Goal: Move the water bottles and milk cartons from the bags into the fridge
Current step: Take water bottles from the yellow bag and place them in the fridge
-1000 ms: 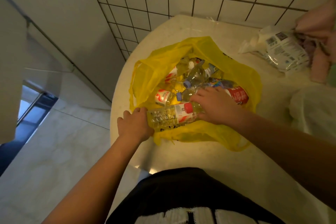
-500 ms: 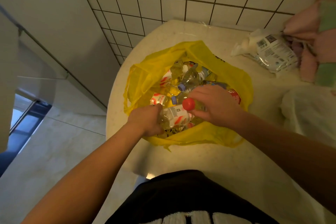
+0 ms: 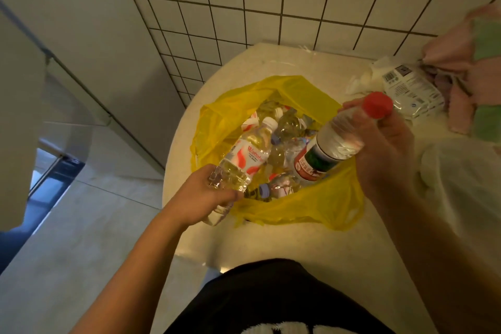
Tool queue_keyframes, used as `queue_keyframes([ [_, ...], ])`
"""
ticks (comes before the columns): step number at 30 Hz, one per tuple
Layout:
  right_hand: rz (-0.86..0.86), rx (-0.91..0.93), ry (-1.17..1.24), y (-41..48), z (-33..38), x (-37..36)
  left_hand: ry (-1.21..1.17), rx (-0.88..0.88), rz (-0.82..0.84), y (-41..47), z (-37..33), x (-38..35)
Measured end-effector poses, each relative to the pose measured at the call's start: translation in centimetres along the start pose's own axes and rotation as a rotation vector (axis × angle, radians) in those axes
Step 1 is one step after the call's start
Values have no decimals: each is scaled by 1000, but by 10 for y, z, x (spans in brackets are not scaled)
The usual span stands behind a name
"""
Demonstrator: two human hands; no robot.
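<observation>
Both bottles had risen from the yellow bag point(image 3: 292, 95) — left hand point(image 3: 206, 198) gripping the white-capped bottle point(image 3: 244, 160), right hand point(image 3: 385, 149) the red-capped bottle point(image 3: 333, 144) — many bottles remained, none fridged.

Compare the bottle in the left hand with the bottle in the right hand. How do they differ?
The left bottle has a white cap; the right bottle has a red cap. The left bottle's label is white with red marks; the right bottle's is red and dark. The left hand grips its bottle at the base; the right hand grips its bottle near the neck. Both are clear plastic.
</observation>
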State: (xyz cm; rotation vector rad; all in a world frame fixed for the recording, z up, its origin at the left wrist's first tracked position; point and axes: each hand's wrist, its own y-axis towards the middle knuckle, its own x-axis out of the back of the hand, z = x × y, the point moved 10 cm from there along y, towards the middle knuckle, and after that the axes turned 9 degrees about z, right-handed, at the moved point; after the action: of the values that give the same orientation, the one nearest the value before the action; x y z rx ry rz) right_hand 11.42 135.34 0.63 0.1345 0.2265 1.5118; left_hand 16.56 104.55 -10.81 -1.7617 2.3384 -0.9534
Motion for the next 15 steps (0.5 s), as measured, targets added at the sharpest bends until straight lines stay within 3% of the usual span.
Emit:
queue_keyframes([
  [4,-140,-93,216,-11,-9,11,-226,-50,-28,-16,9,-14],
  [7,-204,-149,226,-19,-10,15,-370,-75,-42,-31,16,-24],
  [15,-78,-179,123,-46,1,-33,-547,-100,-76,-77,39,-29],
])
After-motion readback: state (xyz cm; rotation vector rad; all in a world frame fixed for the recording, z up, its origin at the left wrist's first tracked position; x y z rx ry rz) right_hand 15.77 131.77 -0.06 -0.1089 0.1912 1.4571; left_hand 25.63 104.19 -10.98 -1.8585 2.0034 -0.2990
